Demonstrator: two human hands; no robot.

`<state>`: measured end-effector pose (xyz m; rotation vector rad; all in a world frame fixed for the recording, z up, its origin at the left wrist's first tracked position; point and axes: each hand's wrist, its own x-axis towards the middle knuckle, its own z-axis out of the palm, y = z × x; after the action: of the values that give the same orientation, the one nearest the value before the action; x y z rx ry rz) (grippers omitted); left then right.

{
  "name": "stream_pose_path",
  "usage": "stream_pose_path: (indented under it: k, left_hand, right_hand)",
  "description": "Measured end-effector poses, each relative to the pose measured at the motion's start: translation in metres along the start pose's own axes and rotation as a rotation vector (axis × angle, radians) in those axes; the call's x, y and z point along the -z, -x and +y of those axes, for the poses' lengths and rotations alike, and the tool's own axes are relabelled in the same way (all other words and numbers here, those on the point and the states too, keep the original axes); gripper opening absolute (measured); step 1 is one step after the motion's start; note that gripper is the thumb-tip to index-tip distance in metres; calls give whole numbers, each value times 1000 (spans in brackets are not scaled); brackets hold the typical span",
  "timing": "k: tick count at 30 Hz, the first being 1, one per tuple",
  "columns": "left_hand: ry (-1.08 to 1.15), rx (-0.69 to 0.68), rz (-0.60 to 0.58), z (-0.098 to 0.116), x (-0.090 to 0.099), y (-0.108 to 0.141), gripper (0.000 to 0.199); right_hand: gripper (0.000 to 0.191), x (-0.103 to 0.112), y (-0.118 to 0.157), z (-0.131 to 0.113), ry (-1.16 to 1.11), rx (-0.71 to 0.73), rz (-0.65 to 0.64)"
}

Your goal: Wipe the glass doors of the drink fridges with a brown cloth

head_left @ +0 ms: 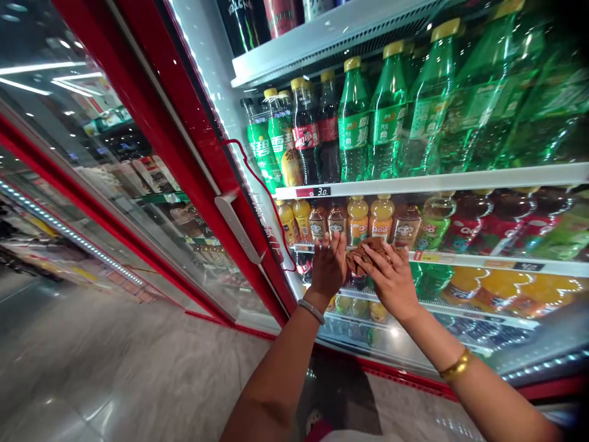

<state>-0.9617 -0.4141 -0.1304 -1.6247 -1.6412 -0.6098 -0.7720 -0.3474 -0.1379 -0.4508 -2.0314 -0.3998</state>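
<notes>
Meeting glass (398,334) above grey floor (138,368): left hand (329,267) open, right hand (393,279) holding brown cloth (375,245).

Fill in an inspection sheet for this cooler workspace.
Surface: red-framed drinks cooler front, apparently glass, with glossy reflections.
Job's things: crumpled brown cloth under the right hand.
Clutter: nothing seen.
Hands: left hand beside the cloth, fingers spread, grey wristband; right fingers spread over the cloth, gold bracelet.
Cables: thin red curved line near the frame; cord or print, cannot tell.
Surroundings: rows of green plastic bottles, long pale door handle, shiny grey floor.
</notes>
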Motion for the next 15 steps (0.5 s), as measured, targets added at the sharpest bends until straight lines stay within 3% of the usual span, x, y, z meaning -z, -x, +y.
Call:
stream_pose_path:
  k: [3, 6, 9, 12, 15]
  left_hand:
    - [24, -22, -3, -5, 4, 1, 63]
    - [18, 9, -51, -21, 3, 14, 65]
    - [22, 17, -98, -49, -1, 33, 64]
    - [42, 8, -104, -73, -5, 47, 62]
    - [60, 20, -99, -86, -7, 53, 59]
  right_hand:
    - [56, -1, -23, -11, 14, -89, 85]
    - [54, -23, -41, -37, 28, -185, 171]
    - [56, -46, -29, -58, 28, -95, 125]
    - [58, -51, -11, -62, 26, 1, 52]
    - [60, -46, -24, -64, 45, -125, 95]
